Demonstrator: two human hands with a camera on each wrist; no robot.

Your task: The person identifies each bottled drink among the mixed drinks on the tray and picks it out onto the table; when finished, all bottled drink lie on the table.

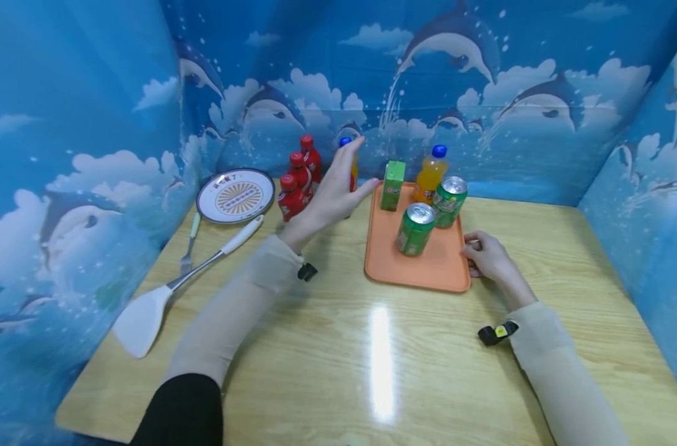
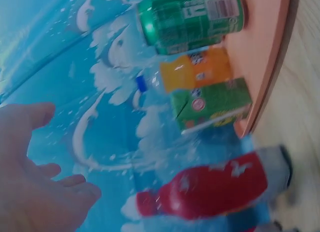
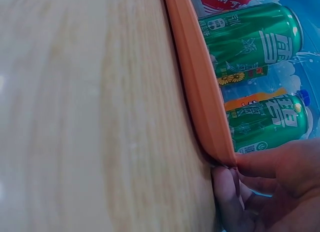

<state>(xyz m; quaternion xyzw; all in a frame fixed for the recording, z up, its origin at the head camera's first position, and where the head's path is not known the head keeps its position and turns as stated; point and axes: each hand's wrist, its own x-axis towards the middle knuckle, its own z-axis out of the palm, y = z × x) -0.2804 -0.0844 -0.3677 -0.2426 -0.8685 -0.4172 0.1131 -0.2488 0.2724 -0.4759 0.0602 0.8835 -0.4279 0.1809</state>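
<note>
My left hand (image 1: 334,195) is raised in front of the red bottles (image 1: 297,174), fingers extended and thumb apart, holding nothing. In the left wrist view, a red bottle (image 2: 215,187) stands a little away from that hand. Behind the hand a blue-capped bottle (image 1: 345,141) is partly hidden. My right hand (image 1: 487,255) pinches the right rim of the orange tray (image 1: 394,269) between thumb and fingers. On the tray stand a green carton (image 1: 393,186), an orange drink bottle (image 1: 430,173) and two green soda cans, one nearer (image 1: 415,232) and one farther (image 1: 449,201).
To the left lie a round patterned plate (image 1: 235,197), a fork (image 1: 189,248) with a pale green handle, and a white spatula (image 1: 145,316). A blue dolphin-print curtain (image 1: 327,56) encloses the wooden table (image 1: 316,365) at the back and sides.
</note>
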